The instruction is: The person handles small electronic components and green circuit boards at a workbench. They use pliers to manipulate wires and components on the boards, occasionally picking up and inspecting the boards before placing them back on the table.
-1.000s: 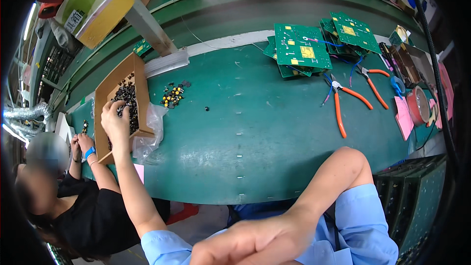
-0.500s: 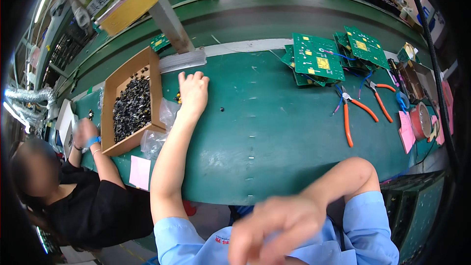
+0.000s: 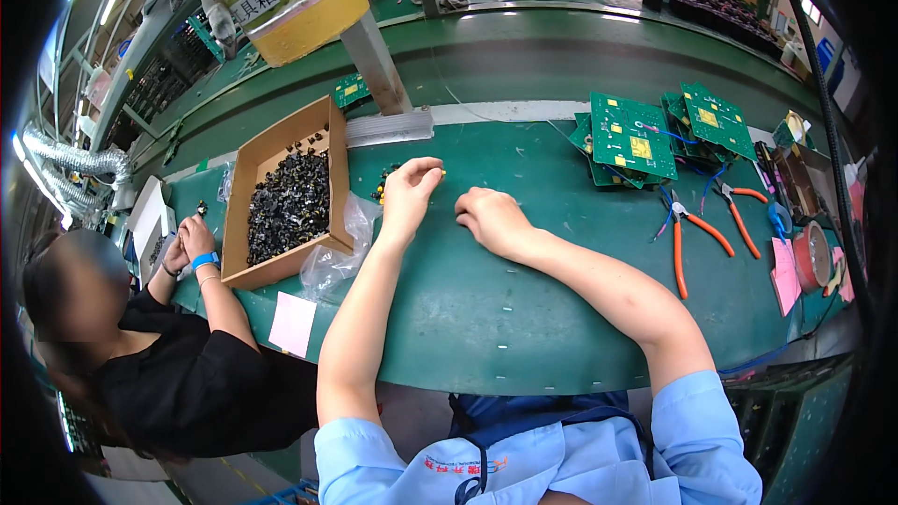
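My left hand (image 3: 410,198) is above the green tabletop, right of a cardboard box (image 3: 241,266) heaped with small black parts (image 3: 290,196). Its thumb and fingers pinch a tiny part with a yellow spot (image 3: 443,173); its exact kind is too small to tell. Beside it, my right hand (image 3: 496,222) rests low over the table with its fingers curled together. Whatever is under those fingertips is hidden. Several small yellow and black parts (image 3: 381,189) lie just left of my left hand, next to a clear plastic bag (image 3: 341,257).
Green circuit boards (image 3: 634,140) are stacked at the far right, near two orange-handled cutters (image 3: 681,248) (image 3: 739,215). A tape roll (image 3: 811,257) stands at the right edge. A metal post (image 3: 376,61) rises behind the box. At left, a co-worker's hands (image 3: 195,241) hold something small.
My right hand has come up from near my chest to the table beside my left hand. The left hand has turned, now pinching a small part. The view has shifted; the loose dark part is no longer visible.
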Available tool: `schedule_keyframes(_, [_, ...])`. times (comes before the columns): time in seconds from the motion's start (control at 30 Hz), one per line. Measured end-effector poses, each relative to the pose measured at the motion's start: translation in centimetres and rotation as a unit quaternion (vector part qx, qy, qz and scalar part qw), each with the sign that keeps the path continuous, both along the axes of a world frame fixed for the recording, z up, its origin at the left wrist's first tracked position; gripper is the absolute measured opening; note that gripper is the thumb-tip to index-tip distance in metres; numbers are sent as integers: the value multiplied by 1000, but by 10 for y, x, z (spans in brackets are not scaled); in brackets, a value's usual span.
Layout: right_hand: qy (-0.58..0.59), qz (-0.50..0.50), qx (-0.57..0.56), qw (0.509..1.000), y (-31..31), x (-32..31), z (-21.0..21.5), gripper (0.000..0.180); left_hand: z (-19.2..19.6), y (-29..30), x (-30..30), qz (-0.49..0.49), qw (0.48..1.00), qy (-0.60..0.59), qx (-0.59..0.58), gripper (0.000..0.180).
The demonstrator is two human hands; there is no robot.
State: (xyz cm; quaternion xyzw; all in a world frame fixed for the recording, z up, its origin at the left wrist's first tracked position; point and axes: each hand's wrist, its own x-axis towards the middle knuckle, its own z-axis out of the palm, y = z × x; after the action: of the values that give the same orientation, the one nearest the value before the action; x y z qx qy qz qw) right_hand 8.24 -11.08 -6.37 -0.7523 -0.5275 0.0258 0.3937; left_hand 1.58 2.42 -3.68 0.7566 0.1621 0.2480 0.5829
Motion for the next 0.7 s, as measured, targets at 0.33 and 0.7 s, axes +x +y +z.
schedule_keyframes(0.33, [408, 36, 181, 894, -43, 24, 14, 12, -2, -39, -5, -129, 965, 16, -226, 16])
schedule_keyframes(0.7, [451, 77, 210, 864, -43, 20, 12, 12, -9, -51, -9, -104, 990, -82, -45, 8])
